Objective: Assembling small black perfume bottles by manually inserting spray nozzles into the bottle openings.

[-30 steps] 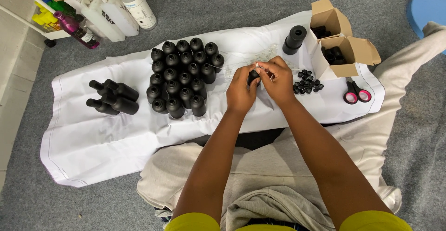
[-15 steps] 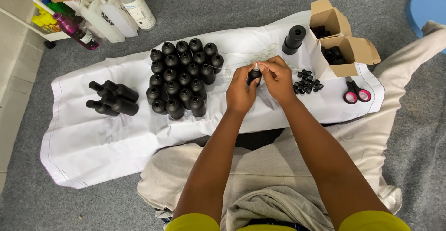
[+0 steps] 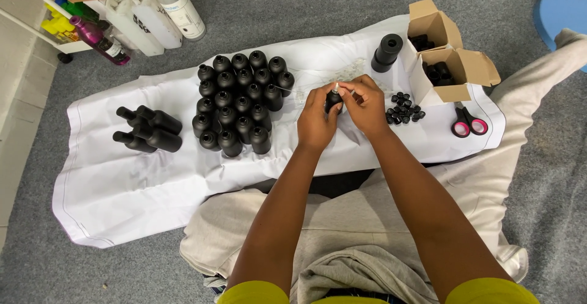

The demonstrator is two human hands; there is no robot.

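- Black is the small bottle [image 3: 333,100] you have pinched in your left hand [image 3: 318,120], held up just above the white cloth [image 3: 122,175] at the middle of the frame, right of the standing bottles.
- Your left fingers are closed round the bottle's body; your right hand [image 3: 365,103] has its fingertips closed on a small pale part at the bottle's neck. What that part is, is too small to tell.
- Keep the bottle upright and steady with the left hand and let only the right fingertips do the work at the neck; that looks like the surest way to seat the part straight.
- Judge the fit by feel: if it goes on crooked, back it off and start again rather than forcing it.
- Hold your hands clear of the upright cluster of black bottles [image 3: 241,105] to the left of centre; a nudge of the wrist could topple several at once.
- Loose black caps [image 3: 403,108] lie just right of your right hand, in front of the open cardboard boxes [image 3: 449,65] at upper right, within easy reach.
- A few bottles lying on their sides [image 3: 147,130] rest at the left of the cloth, well apart from the standing ones.
- Pink-handled scissors [image 3: 468,122] lie at the cloth's right edge; keep your forearm off them.
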